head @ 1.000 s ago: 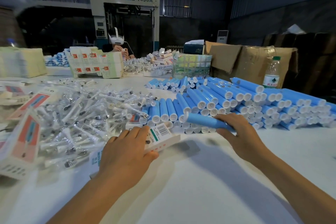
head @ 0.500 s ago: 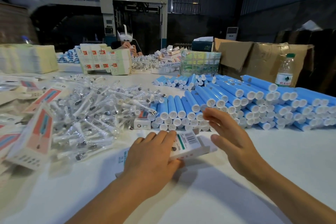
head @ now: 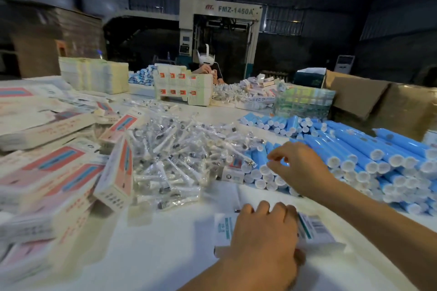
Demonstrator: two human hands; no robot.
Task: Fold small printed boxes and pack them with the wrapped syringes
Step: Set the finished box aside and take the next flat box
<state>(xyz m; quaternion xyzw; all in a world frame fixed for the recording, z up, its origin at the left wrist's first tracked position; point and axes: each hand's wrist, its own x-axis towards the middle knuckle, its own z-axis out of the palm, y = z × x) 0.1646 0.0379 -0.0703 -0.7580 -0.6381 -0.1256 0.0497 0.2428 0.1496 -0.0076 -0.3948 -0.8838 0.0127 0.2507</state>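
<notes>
Now that our right hand (head: 300, 168) has dropped its tube, it hovers empty, fingers loose, over the blue tubes (head: 354, 149) beside the wrapped syringes (head: 179, 149); left hand (head: 264, 238) grips the printed box (head: 314, 229) on the table (head: 165, 255). Syringe next, we judge.

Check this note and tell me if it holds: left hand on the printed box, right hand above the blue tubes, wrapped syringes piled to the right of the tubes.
One slip. The head view shows the wrapped syringes piled to the left of the blue tubes, not the right. The rest stands: left hand on the printed box, right hand above the tubes.
</notes>
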